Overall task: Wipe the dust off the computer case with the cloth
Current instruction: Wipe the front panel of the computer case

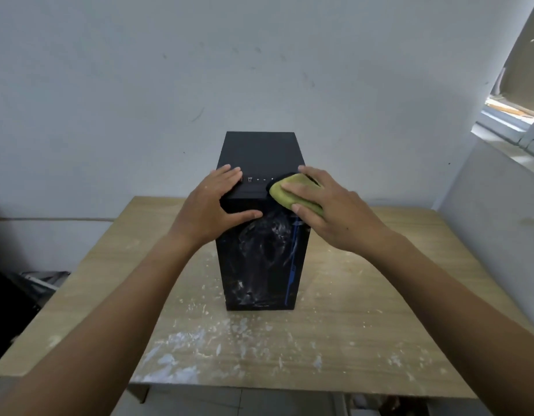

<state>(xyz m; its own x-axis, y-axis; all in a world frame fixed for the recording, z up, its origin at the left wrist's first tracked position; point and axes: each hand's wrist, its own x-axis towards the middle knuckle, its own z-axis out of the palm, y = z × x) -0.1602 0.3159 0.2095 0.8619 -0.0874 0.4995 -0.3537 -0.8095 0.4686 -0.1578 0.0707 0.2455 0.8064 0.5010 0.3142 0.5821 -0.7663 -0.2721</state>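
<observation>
A black computer case (pixel 259 265) stands upright in the middle of a wooden table (pixel 364 295). Its front panel is smeared with white dust and has a thin blue stripe down the right side. My left hand (pixel 211 205) grips the case's top front left corner, fingers flat on top and thumb on the front. My right hand (pixel 328 205) presses a yellow-green cloth (pixel 286 193) onto the top front right corner, fingers laid over it and thumb at its lower edge.
The tabletop is speckled with white dust and flecks, thickest near the front edge (pixel 175 355). A white wall stands close behind the case. A window (pixel 512 109) is at the upper right. Dark clutter (pixel 16 295) lies left of the table.
</observation>
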